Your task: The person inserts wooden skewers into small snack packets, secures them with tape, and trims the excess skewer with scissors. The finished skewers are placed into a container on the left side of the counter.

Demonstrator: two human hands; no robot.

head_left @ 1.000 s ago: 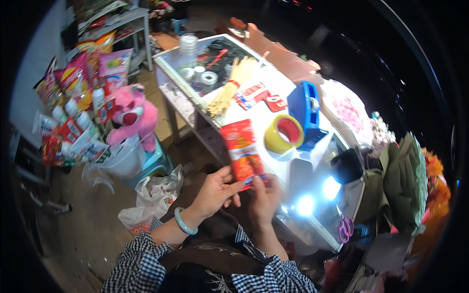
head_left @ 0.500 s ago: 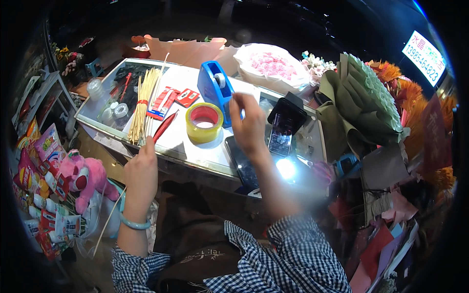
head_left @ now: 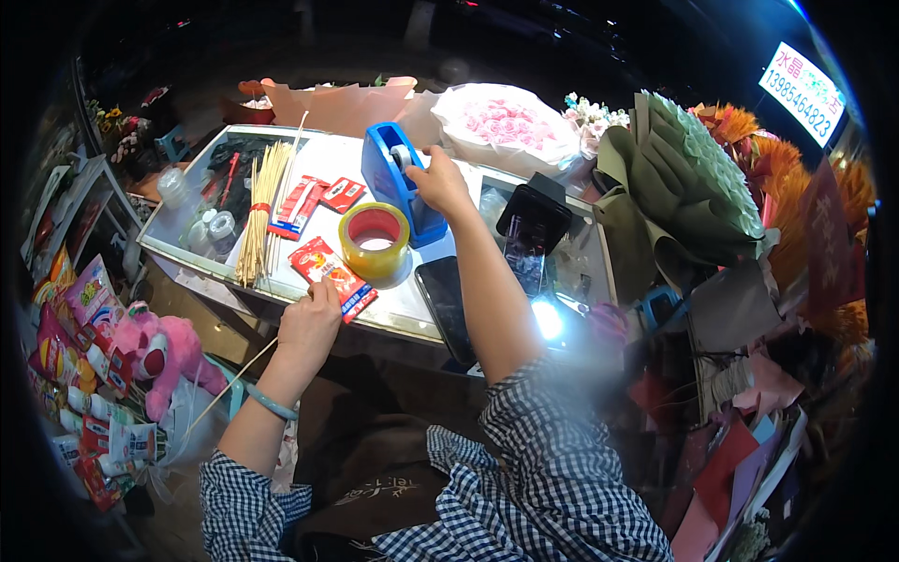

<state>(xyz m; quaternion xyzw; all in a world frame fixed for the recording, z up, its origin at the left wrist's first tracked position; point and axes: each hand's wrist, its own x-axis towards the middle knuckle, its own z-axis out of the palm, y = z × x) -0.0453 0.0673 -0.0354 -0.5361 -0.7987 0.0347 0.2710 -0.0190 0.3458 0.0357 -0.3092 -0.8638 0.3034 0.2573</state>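
A cluttered night stall, with a white worktop [head_left: 328, 164] carrying the things. The right hand [head_left: 438, 183] reaches to twelve o'clock, its grip pinching at the tape on the blue tape dispenser [head_left: 398, 183], while the left hand [head_left: 309, 323], near seven o'clock, is clenched on a thin wooden stick [head_left: 229, 384] and rests against the red packet [head_left: 332, 272], just beside the yellow tape roll [head_left: 375, 242]. Drawing off tape looks like the step in hand; next comes a clean tear against the cutter.
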